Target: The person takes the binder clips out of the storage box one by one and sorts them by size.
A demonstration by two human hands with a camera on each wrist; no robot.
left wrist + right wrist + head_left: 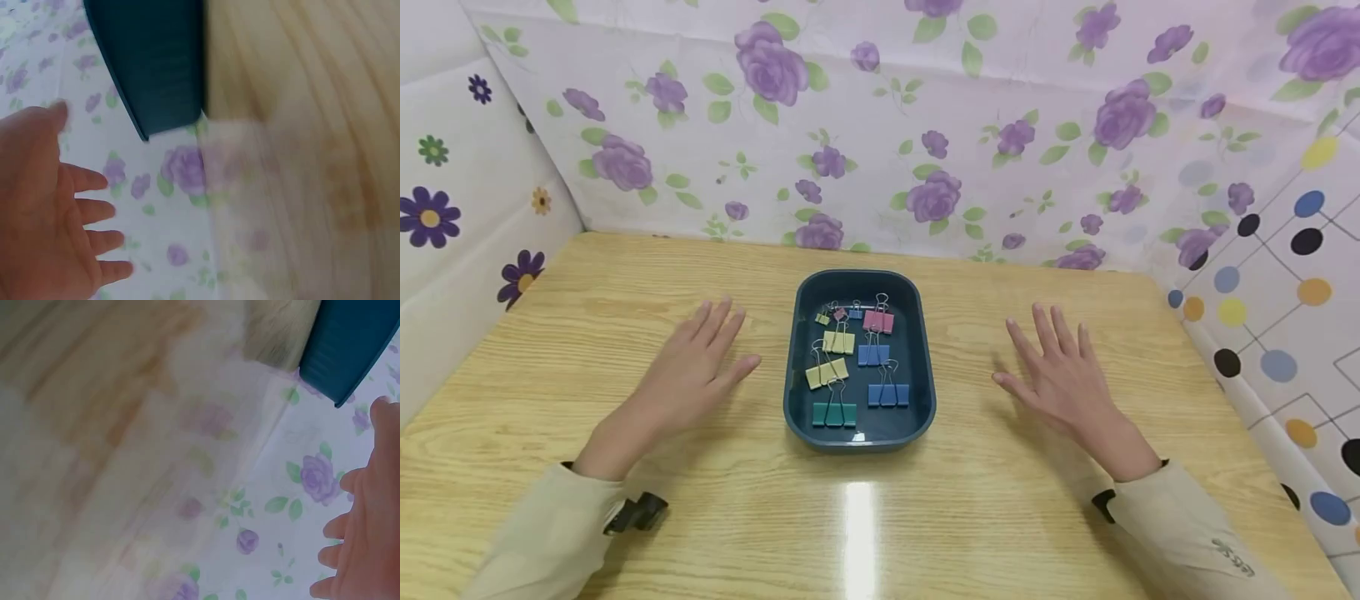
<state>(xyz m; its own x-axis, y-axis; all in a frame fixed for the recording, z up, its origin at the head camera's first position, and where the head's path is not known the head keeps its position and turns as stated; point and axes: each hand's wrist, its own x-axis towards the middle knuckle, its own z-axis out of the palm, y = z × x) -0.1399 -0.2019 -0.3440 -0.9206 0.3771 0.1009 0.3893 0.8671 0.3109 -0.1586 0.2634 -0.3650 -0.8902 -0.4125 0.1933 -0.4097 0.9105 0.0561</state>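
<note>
Clips (873, 357) sit together inside a tray (860, 447)
Outstretched and holding nothing, the left hand (688, 371) and right hand (1063, 379) lie apart on opposite sides of the tray, which probably keeps the clips from scattering.

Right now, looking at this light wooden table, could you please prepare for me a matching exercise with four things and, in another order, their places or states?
1. Dark blue rounded rectangular tray
2. Teal-green metal binder clip
3. Larger pink metal binder clip
4. Bare left hand

A. In the tray's far right area
B. Beside the tray, holding nothing
C. Contains all the binder clips
D. In the tray's near left area

Pairs: 1-C, 2-D, 3-A, 4-B
</note>
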